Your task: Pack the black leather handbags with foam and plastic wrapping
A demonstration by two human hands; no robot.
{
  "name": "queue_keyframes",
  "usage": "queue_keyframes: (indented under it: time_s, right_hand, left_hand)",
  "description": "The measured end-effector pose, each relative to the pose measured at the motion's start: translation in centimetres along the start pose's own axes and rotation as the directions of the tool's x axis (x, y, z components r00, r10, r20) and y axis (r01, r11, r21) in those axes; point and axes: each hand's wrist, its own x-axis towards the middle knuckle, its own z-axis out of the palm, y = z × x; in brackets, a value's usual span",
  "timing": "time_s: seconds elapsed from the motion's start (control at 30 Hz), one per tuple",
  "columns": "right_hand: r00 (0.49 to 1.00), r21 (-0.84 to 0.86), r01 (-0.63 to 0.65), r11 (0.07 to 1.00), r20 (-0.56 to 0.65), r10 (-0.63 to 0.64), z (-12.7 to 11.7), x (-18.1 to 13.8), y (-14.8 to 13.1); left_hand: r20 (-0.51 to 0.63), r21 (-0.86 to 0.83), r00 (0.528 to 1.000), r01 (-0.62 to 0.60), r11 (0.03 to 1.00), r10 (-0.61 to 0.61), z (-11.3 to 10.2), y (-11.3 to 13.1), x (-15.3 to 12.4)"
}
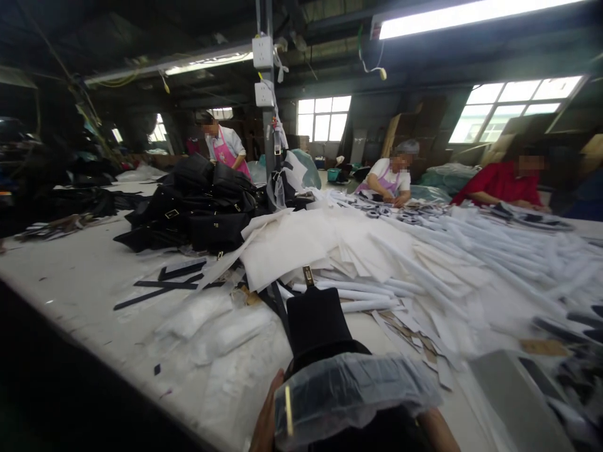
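Note:
A black bag (pixel 362 433) is right in front of me at the bottom of the view, its flap (pixel 318 317) laid out away from me with a gold buckle (pixel 308 276) at the tip. Wrinkled clear plastic film (pixel 353 389) wraps a band across the bag, and a gold metal strip (pixel 289 411) shows at its left end. On the bag's left side is my left hand (pixel 267 417), closed against it, fingers partly hidden. My right hand (pixel 438 430) grips the right side below the film; most of its fingers are out of sight.
Black bags (pixel 202 201) are heaped at the back left, near a post (pixel 269 125) with sockets. White sheets (pixel 292 245) and white paper rolls (pixel 499 251) cover the middle and right. Black strips (pixel 164 285) and plastic bags (pixel 217 326) lie left. Several people work beyond.

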Motion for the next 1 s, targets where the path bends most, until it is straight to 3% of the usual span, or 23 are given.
queue_keyframes:
  time_s: [0.1, 0.17, 0.23, 0.33, 0.47, 0.53, 0.7, 0.83, 0.93, 1.0]
  right_hand:
    - [0.999, -0.033, -0.001, 0.999, -0.039, 0.0, 0.3, -2.6, -2.3]
    - [0.998, -0.078, -0.026, 0.997, -0.064, 0.021, 0.1, -4.0, -4.2]
    - [0.995, -0.123, -0.076, 0.989, -0.069, 0.068, -0.6, -5.2, -5.9]
    - [0.992, -0.175, -0.123, 0.977, -0.041, 0.117, -2.2, -6.5, -6.7]
    - [0.984, -0.249, -0.17, 0.953, -0.099, 0.15, -4.2, -7.1, -5.5]
    - [0.982, -0.276, -0.173, 0.946, -0.125, 0.143, -4.7, -7.2, -4.6]
    - [0.979, -0.309, -0.192, 0.931, -0.121, 0.162, -5.3, -8.0, -2.1]
    - [0.974, -0.327, -0.218, 0.92, -0.139, 0.181, -6.0, -9.6, -0.9]
    - [0.977, -0.413, -0.112, 0.904, -0.213, 0.023, -6.4, -11.6, -1.6]
    - [0.955, -0.539, 0.102, 0.836, -0.184, -0.235, -6.4, -12.8, -2.7]
  left_hand:
    - [-0.103, 0.124, 0.988, -0.104, 0.987, 0.117, 2.4, -1.3, -0.4]
    - [-0.132, 0.19, 0.975, -0.15, 0.97, 0.176, 3.6, -0.7, -0.3]
    - [-0.083, 0.172, 0.984, -0.142, 0.975, 0.158, 4.3, 0.7, 0.0]
    - [0.079, 0.078, 0.991, -0.113, 0.991, 0.107, 4.4, 2.4, 0.7]
    - [0.247, -0.014, 0.965, 0.09, 0.996, -0.084, 3.8, 1.8, 2.6]
    - [0.293, 0.029, 0.943, 0.157, 0.987, -0.158, 3.6, 1.0, 3.5]
    - [0.267, 0.283, 0.963, -0.03, 0.959, -0.049, 2.8, 0.1, 4.7]
    - [0.211, 0.378, 0.977, -0.092, 0.921, 0.011, 1.6, 0.8, 4.7]
    - [0.126, 0.503, 0.983, -0.181, 0.845, 0.135, 0.9, 2.4, 3.4]
    - [0.223, 0.619, 0.927, -0.373, 0.691, 0.301, 1.1, 3.8, 2.0]
